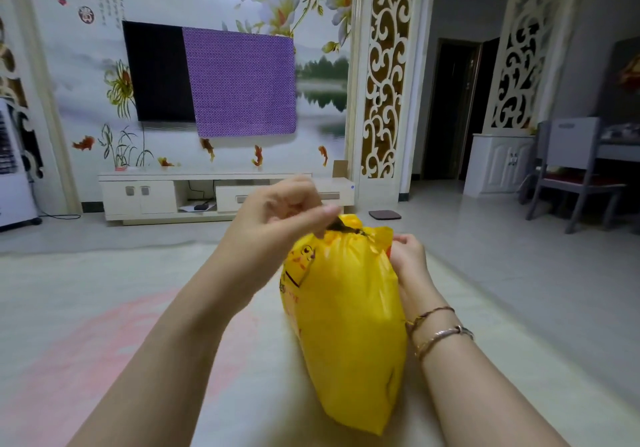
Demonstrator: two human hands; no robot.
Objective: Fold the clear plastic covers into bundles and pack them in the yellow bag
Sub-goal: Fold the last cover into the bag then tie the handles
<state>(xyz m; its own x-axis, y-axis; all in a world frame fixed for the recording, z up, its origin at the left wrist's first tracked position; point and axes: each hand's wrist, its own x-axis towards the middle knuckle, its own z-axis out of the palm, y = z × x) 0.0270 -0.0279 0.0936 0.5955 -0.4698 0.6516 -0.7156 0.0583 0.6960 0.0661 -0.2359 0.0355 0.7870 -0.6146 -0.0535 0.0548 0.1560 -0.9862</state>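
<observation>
Yellow bag is stuffed full and standing on the pale worktop right in front of me. My left hand has its grip pinched on the gathered top, right hand curled round the bag's upper edge.

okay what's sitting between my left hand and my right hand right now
In the head view, the top of the full yellow bag sits between them: the left hand pinches its gathered neck, and the right hand holds the top's far side.
</observation>
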